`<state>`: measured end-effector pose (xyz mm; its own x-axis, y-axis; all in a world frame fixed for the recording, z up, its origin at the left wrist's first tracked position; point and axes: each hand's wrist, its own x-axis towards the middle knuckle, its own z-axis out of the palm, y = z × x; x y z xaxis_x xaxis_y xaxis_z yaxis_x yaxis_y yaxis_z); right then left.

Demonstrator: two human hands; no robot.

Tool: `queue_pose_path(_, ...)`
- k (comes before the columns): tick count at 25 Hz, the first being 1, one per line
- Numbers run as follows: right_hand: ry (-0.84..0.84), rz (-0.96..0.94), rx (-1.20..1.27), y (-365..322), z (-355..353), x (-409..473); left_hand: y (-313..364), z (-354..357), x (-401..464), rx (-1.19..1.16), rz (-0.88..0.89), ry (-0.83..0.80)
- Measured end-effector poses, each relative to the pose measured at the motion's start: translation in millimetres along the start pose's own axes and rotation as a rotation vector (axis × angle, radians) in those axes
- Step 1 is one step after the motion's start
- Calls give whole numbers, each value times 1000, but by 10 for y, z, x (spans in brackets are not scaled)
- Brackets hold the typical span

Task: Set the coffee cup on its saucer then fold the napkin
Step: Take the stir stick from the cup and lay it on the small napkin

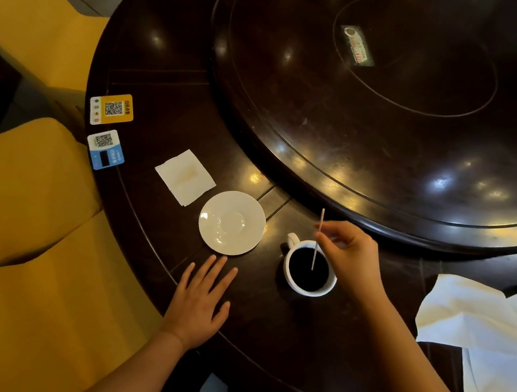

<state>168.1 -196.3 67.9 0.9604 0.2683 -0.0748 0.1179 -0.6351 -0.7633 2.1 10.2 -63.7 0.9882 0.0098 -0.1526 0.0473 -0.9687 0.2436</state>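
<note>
Cup (309, 271) on table (171, 99) near front edge, beside empty saucer (232, 222). Right hand (352, 255) pinches stirrer (317, 238) over cup. Left hand (198, 301) flat, fingers straight. Napkin (185, 177) behind saucer.

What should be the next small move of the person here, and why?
Probably lift the stir stick out of the coffee cup and set it aside: the right hand pinches it in the coffee, and the cup stands beside the bare saucer.
</note>
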Motion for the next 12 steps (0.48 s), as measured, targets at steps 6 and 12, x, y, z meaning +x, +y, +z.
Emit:
queue_pose_path(6, -161, -503, -209, -570, 275, 415, 10, -17, 7, -17, 10, 7)
queue_pose_path(12, -318, -1092, -575, -1155, 1278, 849, 6, -14, 14, 30, 7, -21)
